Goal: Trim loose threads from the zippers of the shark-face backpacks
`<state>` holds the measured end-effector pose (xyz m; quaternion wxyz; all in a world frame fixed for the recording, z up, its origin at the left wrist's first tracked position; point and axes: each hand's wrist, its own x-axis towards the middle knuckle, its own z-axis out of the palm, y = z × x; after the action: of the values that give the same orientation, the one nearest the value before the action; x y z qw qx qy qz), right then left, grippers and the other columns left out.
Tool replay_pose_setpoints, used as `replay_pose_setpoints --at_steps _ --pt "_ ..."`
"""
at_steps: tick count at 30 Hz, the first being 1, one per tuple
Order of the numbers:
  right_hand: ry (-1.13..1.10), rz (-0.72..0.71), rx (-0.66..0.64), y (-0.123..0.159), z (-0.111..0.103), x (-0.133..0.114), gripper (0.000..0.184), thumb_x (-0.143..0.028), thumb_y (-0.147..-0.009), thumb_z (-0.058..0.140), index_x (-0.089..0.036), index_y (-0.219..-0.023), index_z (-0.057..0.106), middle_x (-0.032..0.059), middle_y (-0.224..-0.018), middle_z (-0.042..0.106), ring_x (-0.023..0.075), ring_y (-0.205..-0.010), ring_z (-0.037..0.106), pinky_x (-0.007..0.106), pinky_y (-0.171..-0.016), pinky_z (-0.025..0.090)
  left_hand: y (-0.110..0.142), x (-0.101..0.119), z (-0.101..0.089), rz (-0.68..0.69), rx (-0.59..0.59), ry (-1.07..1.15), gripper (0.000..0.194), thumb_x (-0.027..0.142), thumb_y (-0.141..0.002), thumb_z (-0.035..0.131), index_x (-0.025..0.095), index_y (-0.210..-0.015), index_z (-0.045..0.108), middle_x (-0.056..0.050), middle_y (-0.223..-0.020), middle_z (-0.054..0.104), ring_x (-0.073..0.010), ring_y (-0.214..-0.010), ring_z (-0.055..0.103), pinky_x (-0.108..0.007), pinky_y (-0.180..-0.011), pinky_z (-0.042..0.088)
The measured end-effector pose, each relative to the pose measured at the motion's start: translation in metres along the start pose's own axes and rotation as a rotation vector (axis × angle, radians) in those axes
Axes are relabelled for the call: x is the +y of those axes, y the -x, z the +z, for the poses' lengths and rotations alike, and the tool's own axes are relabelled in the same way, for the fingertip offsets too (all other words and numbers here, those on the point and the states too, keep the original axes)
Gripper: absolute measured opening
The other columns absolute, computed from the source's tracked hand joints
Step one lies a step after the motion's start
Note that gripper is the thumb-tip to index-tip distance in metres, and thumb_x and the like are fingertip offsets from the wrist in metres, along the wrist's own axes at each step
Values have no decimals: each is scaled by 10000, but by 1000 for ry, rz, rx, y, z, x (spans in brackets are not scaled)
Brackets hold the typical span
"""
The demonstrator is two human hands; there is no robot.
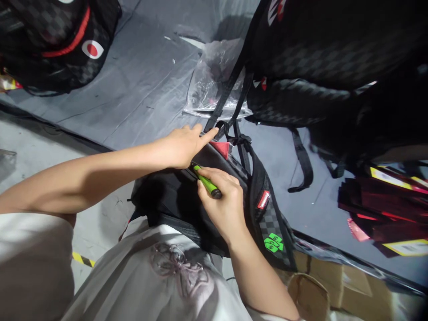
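Observation:
A black backpack lies across my lap and the table's edge, with a red triangular patch near its top. My left hand rests on the bag's upper edge, fingers stretched out and apart. In my right hand is a slim, pen-shaped green tool with black ends; its front end points at the bag beneath my left wrist. That tip is partly hidden, so its exact kind does not show. A checkered shoulder strap with a green print hangs to the right of my right hand.
A clear plastic bag lies beyond my hands on the grey-covered table. Other black backpacks stand at the far left and right. Dark red tagged pieces lie at right. Cardboard boxes sit below the edge.

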<state>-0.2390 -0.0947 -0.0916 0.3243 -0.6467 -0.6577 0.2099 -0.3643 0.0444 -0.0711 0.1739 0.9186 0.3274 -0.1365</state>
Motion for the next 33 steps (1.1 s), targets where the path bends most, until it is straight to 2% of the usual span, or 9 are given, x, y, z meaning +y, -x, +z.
replay_pose_setpoints --at_steps 7,12,16,33 --pt "-4 -21 6 -1 2 -3 212 -157 -855 627 -223 -1025 735 60 -1081 772 229 -1045 710 426 -955 502 -1 0 -1 -6 -30 -2 1003 159 -802 609 207 -1613 21 -206 -1446 404 -332 -1160 525 -360 -883 453" --pt "86 -26 9 1 -1 -6 210 -147 -853 620 -207 -1023 728 69 -1063 772 237 -1027 711 430 -933 485 -2 -2 3 0 -6 -4 1008 159 -802 609 218 -1612 11 -202 -1439 404 -333 -1167 523 -353 -869 462" --pt "70 -31 6 1 0 -6 210 -154 -856 619 -217 -1025 727 64 -1073 772 235 -1039 709 423 -938 482 -1 -2 4 12 15 -12 992 154 -810 610 198 -1611 26 -204 -1419 416 -329 -1163 532 -356 -879 466" --pt "6 54 28 0 4 -7 200 -176 -856 638 -229 -1022 735 38 -1058 778 217 -1003 715 403 -940 480 -1 -2 2 -8 -13 -46 998 187 -824 619 215 -1614 8 -215 -1486 365 -355 -1189 540 -385 -882 497"
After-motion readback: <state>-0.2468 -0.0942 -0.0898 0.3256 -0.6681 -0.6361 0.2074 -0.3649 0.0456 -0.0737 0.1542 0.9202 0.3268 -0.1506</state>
